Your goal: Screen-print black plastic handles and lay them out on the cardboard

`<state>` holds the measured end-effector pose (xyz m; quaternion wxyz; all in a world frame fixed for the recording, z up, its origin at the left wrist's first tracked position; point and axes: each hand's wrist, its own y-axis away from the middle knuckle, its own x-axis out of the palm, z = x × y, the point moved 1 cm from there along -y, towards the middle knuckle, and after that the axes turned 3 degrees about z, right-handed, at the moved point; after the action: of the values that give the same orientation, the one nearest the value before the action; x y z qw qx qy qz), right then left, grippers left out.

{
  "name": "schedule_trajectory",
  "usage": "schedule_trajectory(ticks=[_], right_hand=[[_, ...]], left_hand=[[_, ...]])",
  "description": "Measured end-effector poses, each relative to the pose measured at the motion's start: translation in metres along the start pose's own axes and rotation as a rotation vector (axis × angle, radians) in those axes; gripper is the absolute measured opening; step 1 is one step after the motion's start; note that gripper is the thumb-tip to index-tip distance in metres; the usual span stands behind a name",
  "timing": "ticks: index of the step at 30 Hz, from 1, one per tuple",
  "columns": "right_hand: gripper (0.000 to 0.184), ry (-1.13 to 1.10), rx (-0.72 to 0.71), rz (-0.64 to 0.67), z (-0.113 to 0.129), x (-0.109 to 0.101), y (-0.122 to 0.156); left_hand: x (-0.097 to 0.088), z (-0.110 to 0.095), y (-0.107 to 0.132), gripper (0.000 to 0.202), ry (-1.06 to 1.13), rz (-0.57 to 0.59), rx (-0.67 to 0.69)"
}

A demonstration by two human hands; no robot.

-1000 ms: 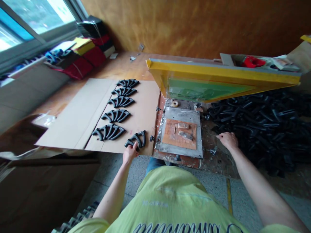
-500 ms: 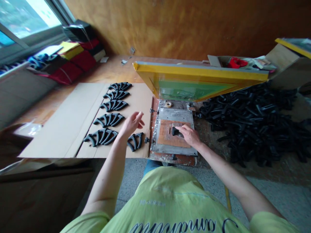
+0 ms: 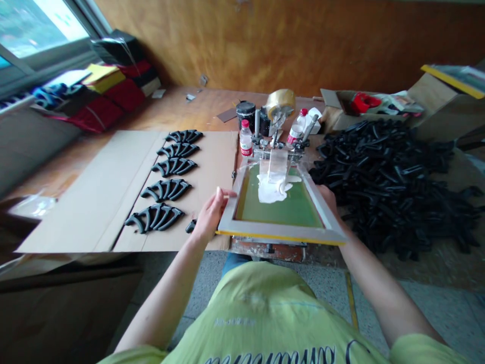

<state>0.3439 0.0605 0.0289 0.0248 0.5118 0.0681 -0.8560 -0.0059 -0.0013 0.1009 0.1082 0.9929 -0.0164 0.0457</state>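
Observation:
A screen printing frame (image 3: 282, 231) with a green mesh is swung low over the printing base, its front edge still tilted up a little. White ink (image 3: 271, 189) lies on the mesh beneath a pale squeegee blade (image 3: 278, 164). My left hand (image 3: 211, 210) grips the frame's left edge, thumb and fingers at the rim. At the right edge my right hand (image 3: 329, 198) holds the frame, its fingers partly hidden by it. Rows of curved black plastic handles (image 3: 155, 218) lie on a cardboard sheet (image 3: 87, 192) to the left; one is partly covered by my left wrist.
A large heap of black handles (image 3: 394, 187) spreads over the table on the right. Behind the frame stand red-capped bottles (image 3: 246, 139), a dark tub (image 3: 245, 112) and a tape roll (image 3: 281, 102). An open carton (image 3: 341, 119) sits at the back right.
The frame has come down from its raised position, uncovering the bottles and tub behind it. Both hands have moved to its sides. My right hand has left the small black piece on the base.

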Motion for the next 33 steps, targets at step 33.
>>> schedule_trajectory(ticks=[33], right_hand=[[0.016,0.148,-0.464,0.315,0.096,0.026,0.01]], left_hand=[[-0.008,0.127,-0.007,0.065,-0.128,-0.073,-0.217]])
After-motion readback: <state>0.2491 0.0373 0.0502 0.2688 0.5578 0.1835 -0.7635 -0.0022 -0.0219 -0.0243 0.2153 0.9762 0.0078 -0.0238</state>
